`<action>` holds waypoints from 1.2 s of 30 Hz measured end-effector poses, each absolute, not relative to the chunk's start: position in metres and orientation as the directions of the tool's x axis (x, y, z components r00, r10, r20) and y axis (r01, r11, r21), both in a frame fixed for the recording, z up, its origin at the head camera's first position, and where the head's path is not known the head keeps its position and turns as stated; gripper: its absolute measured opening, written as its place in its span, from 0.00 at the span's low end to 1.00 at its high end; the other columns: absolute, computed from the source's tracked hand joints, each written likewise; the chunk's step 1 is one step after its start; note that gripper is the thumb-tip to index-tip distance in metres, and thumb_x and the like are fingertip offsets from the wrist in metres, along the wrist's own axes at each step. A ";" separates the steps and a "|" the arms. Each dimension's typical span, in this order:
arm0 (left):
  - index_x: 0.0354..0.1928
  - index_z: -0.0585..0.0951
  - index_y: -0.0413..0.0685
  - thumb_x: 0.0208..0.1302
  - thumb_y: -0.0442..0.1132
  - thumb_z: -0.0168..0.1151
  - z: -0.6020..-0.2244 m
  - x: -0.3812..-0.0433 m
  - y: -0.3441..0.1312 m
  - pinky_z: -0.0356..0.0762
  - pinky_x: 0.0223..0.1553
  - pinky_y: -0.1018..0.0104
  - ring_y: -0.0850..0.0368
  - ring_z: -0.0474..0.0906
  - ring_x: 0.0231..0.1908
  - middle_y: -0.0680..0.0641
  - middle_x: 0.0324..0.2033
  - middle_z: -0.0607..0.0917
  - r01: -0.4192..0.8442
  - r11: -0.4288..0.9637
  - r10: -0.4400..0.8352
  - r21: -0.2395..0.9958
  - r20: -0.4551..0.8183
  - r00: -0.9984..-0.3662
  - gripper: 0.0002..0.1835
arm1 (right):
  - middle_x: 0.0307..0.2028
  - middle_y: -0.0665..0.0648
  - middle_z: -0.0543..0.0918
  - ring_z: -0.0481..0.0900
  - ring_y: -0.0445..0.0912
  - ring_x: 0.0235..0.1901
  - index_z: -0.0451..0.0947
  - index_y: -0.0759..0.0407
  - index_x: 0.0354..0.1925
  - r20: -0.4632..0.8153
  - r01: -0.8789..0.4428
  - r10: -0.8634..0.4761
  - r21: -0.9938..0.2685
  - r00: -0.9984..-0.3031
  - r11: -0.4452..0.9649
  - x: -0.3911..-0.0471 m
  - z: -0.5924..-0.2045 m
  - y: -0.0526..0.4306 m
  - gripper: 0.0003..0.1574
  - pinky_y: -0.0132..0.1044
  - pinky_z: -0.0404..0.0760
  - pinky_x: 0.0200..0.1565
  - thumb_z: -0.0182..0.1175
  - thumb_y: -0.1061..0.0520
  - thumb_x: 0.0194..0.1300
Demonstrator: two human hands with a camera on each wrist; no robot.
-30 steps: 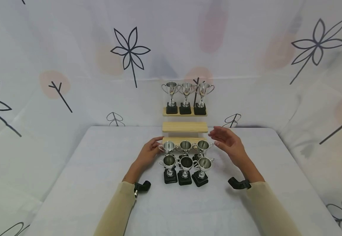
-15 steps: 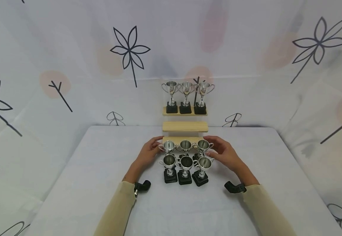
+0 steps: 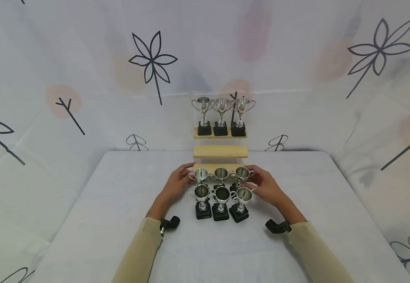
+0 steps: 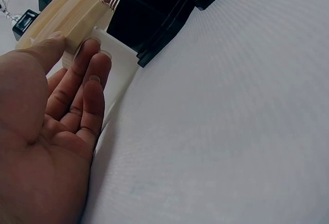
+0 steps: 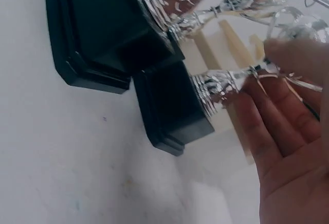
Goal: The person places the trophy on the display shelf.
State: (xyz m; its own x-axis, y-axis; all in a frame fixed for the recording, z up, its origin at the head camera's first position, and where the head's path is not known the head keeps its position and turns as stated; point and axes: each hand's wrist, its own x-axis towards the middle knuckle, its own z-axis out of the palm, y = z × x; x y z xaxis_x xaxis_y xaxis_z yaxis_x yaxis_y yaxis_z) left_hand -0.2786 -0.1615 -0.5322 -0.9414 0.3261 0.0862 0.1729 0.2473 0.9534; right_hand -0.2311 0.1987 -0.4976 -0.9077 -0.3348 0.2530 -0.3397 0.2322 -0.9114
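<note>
Closely spaced trophies [image 3: 222, 194], hand [image 4: 49, 147] pinching shelf edge [image 4: 86, 24]

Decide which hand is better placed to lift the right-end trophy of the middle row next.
Probably the right hand: it curls around that trophy, while the left hand grips the lowest wooden shelf.

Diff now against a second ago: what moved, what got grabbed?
Right hand moved left and slightly nearer the camera, fingers now around the rear right trophy of the six in front. Unchanged: left hand at the bottom shelf; all trophies in place.
</note>
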 end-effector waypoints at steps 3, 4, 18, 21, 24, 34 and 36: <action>0.76 0.72 0.51 0.80 0.41 0.61 -0.533 -0.279 -0.162 0.80 0.53 0.62 0.55 0.88 0.45 0.45 0.46 0.90 0.177 0.244 0.328 0.954 0.090 -0.940 0.27 | 0.49 0.58 0.84 0.87 0.43 0.49 0.78 0.62 0.62 0.245 -0.331 -0.319 -0.909 -0.915 0.253 -0.230 -0.498 0.195 0.29 0.31 0.82 0.56 0.74 0.68 0.64; 0.76 0.72 0.51 0.80 0.41 0.61 -0.533 -0.279 -0.162 0.80 0.53 0.62 0.54 0.88 0.45 0.45 0.46 0.90 0.178 0.241 0.329 0.954 0.092 -0.940 0.27 | 0.49 0.59 0.84 0.87 0.44 0.49 0.78 0.62 0.61 0.244 -0.331 -0.316 -0.907 -0.917 0.259 -0.230 -0.498 0.194 0.29 0.31 0.81 0.56 0.74 0.68 0.64; 0.76 0.72 0.49 0.79 0.38 0.61 -0.534 -0.279 -0.161 0.81 0.52 0.65 0.56 0.88 0.44 0.44 0.46 0.90 0.183 0.214 0.331 0.959 0.105 -0.938 0.27 | 0.47 0.59 0.85 0.86 0.40 0.49 0.79 0.63 0.59 0.257 -0.344 -0.302 -0.894 -0.918 0.287 -0.229 -0.497 0.194 0.25 0.30 0.81 0.57 0.73 0.67 0.66; 0.76 0.72 0.49 0.78 0.38 0.61 -0.534 -0.279 -0.161 0.81 0.53 0.64 0.55 0.88 0.45 0.44 0.47 0.90 0.180 0.216 0.331 0.960 0.102 -0.938 0.27 | 0.49 0.60 0.87 0.85 0.40 0.49 0.79 0.63 0.59 0.277 -0.365 -0.305 -0.887 -0.911 0.283 -0.229 -0.497 0.196 0.25 0.30 0.81 0.57 0.72 0.68 0.66; 0.76 0.72 0.52 0.79 0.40 0.61 -0.533 -0.278 -0.161 0.81 0.53 0.63 0.55 0.88 0.45 0.45 0.47 0.90 0.171 0.236 0.322 0.956 0.089 -0.943 0.27 | 0.49 0.60 0.87 0.86 0.39 0.50 0.79 0.63 0.59 0.289 -0.376 -0.305 -0.883 -0.907 0.280 -0.229 -0.495 0.197 0.25 0.30 0.81 0.57 0.72 0.68 0.66; 0.76 0.73 0.53 0.79 0.41 0.61 -0.533 -0.278 -0.161 0.79 0.54 0.62 0.55 0.87 0.45 0.45 0.47 0.90 0.182 0.253 0.322 0.950 0.094 -0.942 0.26 | 0.49 0.58 0.87 0.86 0.37 0.51 0.79 0.61 0.60 0.315 -0.394 -0.279 -0.869 -0.907 0.299 -0.227 -0.483 0.203 0.24 0.29 0.81 0.56 0.71 0.68 0.67; 0.76 0.73 0.53 0.80 0.41 0.61 -0.533 -0.278 -0.161 0.79 0.54 0.62 0.55 0.87 0.45 0.46 0.47 0.90 0.184 0.260 0.320 0.948 0.095 -0.943 0.26 | 0.49 0.58 0.88 0.86 0.37 0.51 0.78 0.62 0.60 0.322 -0.400 -0.279 -0.868 -0.905 0.296 -0.228 -0.480 0.204 0.24 0.28 0.81 0.56 0.70 0.69 0.67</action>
